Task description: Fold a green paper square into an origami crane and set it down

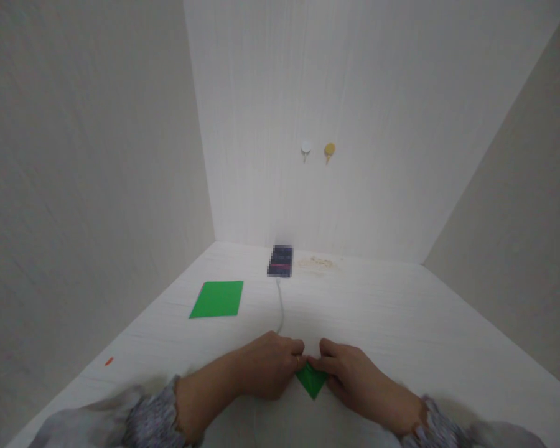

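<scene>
Between my two hands is a small folded piece of green paper (313,381), its pointed corner toward me. My left hand (271,366) grips its left edge with bent fingers, and a thin ring shows on one finger. On the right edge, my right hand (350,375) pinches the same paper between thumb and fingers. The thumbs nearly meet at the paper's top, which they partly cover. A flat green square sheet (218,298) lies on the white table farther off to the left.
A dark pixelated device (280,261) stands near the back wall, with a pale cable (281,308) running toward my left hand. A small orange scrap (109,361) lies at the left. White (305,148) and yellow (329,150) hooks are on the back wall. Walls rise on both sides.
</scene>
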Available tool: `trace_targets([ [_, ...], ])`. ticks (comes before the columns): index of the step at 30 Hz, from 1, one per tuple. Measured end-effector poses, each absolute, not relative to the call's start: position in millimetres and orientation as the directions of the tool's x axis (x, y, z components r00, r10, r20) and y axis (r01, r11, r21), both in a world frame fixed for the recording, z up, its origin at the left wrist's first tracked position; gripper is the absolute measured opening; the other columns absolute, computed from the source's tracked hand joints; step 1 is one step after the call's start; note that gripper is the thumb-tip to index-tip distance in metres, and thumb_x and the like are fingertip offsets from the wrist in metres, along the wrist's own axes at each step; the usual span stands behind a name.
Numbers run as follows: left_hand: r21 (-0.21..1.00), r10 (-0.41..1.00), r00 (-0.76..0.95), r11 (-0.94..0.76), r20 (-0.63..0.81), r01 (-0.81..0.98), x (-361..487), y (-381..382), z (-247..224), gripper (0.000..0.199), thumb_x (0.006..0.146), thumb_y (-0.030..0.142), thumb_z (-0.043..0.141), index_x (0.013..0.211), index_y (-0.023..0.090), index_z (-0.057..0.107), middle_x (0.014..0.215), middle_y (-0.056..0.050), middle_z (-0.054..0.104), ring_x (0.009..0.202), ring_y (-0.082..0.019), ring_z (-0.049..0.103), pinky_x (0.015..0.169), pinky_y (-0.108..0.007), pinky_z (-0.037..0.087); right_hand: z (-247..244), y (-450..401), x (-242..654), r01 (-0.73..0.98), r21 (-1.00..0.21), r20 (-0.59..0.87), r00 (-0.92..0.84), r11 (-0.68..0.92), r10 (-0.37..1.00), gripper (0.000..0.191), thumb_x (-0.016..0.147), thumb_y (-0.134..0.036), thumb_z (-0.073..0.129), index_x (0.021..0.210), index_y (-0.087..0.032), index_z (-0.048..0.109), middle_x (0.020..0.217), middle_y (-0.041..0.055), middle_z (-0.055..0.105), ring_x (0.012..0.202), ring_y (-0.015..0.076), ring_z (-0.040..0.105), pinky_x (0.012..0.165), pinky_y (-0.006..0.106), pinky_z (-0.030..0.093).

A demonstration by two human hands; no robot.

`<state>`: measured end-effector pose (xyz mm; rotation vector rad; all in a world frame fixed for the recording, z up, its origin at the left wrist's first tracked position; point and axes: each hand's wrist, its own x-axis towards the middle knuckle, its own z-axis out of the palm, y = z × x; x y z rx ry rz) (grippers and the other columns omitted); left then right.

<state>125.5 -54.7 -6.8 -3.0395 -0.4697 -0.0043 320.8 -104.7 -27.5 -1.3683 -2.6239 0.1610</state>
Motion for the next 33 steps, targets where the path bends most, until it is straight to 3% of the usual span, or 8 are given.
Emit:
trace_targets([
  [10,-0.034,0.354,0.935,-0.934,0.019,0.355,125.8,-55.2,-2.0,0.012,0.069,0.019,0.049,0.081,0.019,0.054,0.077,-0.001,0.057,0.065,-0.016,0.057,0.055,-0.026,0.042,-30.1,-104.8,331.8,0.837,-0.205,0.105,-0.496,0.507,0.862,0.022,0.074,-0.007,0.045,0.077,-0.020,0.061,0.073,0.0001,0.053,0.065,0.0114,0.053,0.056,0.020,0.033],
  [20,-0.118,0.319,0.947,-0.939,0.044,0.322,129.4,-56.5,-6.6,0.010,0.077,0.022,0.045,0.082,0.019,0.053,0.077,-0.002,0.056,0.066,-0.016,0.055,0.052,-0.025,0.040,-28.4,-105.7,328.0,0.839,-0.045,0.125,-0.534,0.543,0.836,0.017,0.073,-0.010,0.047,0.076,-0.020,0.059,0.071,0.0000,0.056,0.060,0.0127,0.053,0.050,0.023,0.029],
  [27,-0.096,0.293,0.953,-0.949,0.082,0.300,133.4,-62.5,-6.0,0.026,0.076,0.021,0.045,0.102,0.017,0.048,0.077,-0.003,0.058,0.063,-0.017,0.056,0.050,-0.025,0.040,-24.6,-108.5,326.8,0.847,-0.056,0.127,-0.519,0.529,0.845,0.016,0.072,-0.010,0.046,0.075,-0.020,0.058,0.071,-0.0003,0.057,0.061,0.0130,0.055,0.050,0.023,0.029],
  [33,-0.080,0.296,0.953,-0.951,0.058,0.300,136.0,-61.1,-4.1,0.013,0.075,0.019,0.043,0.082,0.017,0.055,0.072,-0.003,0.060,0.059,-0.016,0.057,0.048,-0.024,0.039,-20.4,-109.9,323.9,0.856,-0.068,0.115,-0.504,0.513,0.856,0.016,0.072,-0.010,0.045,0.072,-0.019,0.058,0.070,0.0004,0.057,0.060,0.0131,0.055,0.050,0.023,0.030],
])
